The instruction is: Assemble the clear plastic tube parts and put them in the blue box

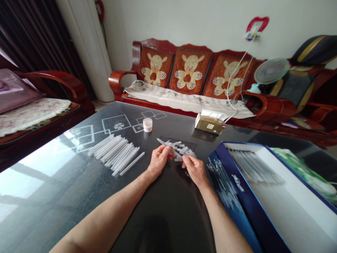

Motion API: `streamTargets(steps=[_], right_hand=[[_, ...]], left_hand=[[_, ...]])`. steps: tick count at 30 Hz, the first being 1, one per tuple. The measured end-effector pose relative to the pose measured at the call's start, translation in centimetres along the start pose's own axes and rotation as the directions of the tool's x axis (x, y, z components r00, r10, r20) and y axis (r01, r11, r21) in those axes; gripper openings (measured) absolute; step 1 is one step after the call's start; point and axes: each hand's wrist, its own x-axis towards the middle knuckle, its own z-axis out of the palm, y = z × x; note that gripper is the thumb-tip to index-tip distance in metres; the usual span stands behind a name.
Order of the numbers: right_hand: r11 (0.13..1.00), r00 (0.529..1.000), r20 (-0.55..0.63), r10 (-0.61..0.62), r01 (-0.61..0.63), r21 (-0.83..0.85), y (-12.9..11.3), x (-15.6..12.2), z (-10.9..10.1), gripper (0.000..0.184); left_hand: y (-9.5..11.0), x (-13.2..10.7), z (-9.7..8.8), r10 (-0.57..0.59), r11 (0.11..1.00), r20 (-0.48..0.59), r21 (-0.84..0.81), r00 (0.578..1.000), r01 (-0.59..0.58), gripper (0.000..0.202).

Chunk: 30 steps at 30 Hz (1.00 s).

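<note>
My left hand (158, 161) pinches a slim white plastic tube (168, 148) near its middle, with the tube's far tip pointing up and left. My right hand (195, 170) closes its fingertips on the tube's lower end, though the fingers partly hide that end. Just beyond both hands lies a loose heap of small grey-and-white pen-like parts (182, 149). Left of my left hand, several longer white tubes (113, 154) lie side by side in a fanned row on the dark tabletop (160, 207).
An open blue cardboard box (238, 189) at the right holds rows of blurred pen-like items. A small white jar (147, 124) and a tissue packet (210, 123) stand farther back on the table. Beyond the table stands a red wooden sofa (189, 72).
</note>
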Motion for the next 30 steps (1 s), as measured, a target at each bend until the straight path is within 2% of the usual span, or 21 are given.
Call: streamTargets(steps=[2,5,7,9,12,15,19,21,23,25,27,28,29,30], right_hand=[[0.998,0.997,-0.050,-0.053,0.052,-0.025,0.2,0.1,-0.1,0.030],[0.970,0.977,-0.081,-0.199,0.184,-0.162,0.4,0.2,-0.2,0.020],[0.926,0.960,-0.033,-0.279,0.260,-0.273,0.4,0.2,-0.1,0.016],[0.881,0.952,0.057,-0.301,0.301,-0.366,0.2,0.2,0.2,0.017],[0.800,0.950,0.193,-0.244,0.310,-0.514,-0.3,0.3,0.7,0.020],[0.698,0.949,0.276,-0.149,0.299,-0.650,-1.0,0.8,1.3,0.021],[0.581,0.955,0.295,-0.031,0.257,-0.772,-2.0,1.8,2.2,0.017],[0.573,0.961,0.277,-0.006,0.230,-0.787,-2.3,2.4,2.4,0.016],[0.642,0.968,0.248,-0.046,0.219,-0.735,-2.5,2.8,1.9,0.015],[0.790,0.981,0.151,-0.125,0.191,-0.582,-2.5,3.0,1.0,0.011],[0.953,0.992,-0.049,-0.120,0.101,-0.285,-2.3,2.8,0.1,0.013],[0.996,0.987,-0.153,-0.057,0.045,-0.078,-2.1,2.6,-0.2,0.017],[0.989,0.974,-0.225,0.038,-0.005,0.146,-1.8,2.2,-0.3,0.021],[0.932,0.957,-0.254,0.140,-0.041,0.359,-1.6,1.7,-0.1,0.025]], left_hand=[[0.2,0.1,-0.2,0.005,1.000,-0.038,-0.022,0.999,-0.006,0.035],[0.4,0.4,-0.9,0.006,0.997,-0.114,-0.081,0.993,-0.015,0.031],[0.6,0.7,-1.3,0.013,0.995,-0.148,-0.098,0.989,-0.028,0.029],[0.7,0.9,-1.5,0.041,0.995,-0.167,-0.078,0.985,-0.054,0.030],[0.6,1.1,-1.5,0.104,0.994,-0.168,-0.001,0.980,-0.106,0.035],[0.2,1.2,-1.6,0.162,0.983,-0.137,0.109,0.977,-0.147,0.036],[-0.3,1.1,-1.8,0.221,0.944,-0.067,0.264,0.973,-0.196,0.032],[-0.4,0.8,-1.9,0.267,0.905,-0.015,0.349,0.964,-0.245,0.031],[-0.2,0.5,-1.9,0.339,0.832,0.050,0.450,0.939,-0.325,0.031],[-0.1,0.2,-1.8,0.432,0.717,0.133,0.550,0.892,-0.429,0.032],[-0.1,-0.1,-1.7,0.507,0.585,0.233,0.613,0.830,-0.530,0.031],[-0.2,-0.2,-1.6,0.527,0.528,0.288,0.627,0.800,-0.573,0.031],[-0.3,-0.3,-1.5,0.534,0.481,0.340,0.631,0.774,-0.608,0.032],[-0.5,-0.4,-1.4,0.531,0.446,0.382,0.633,0.756,-0.633,0.033]])
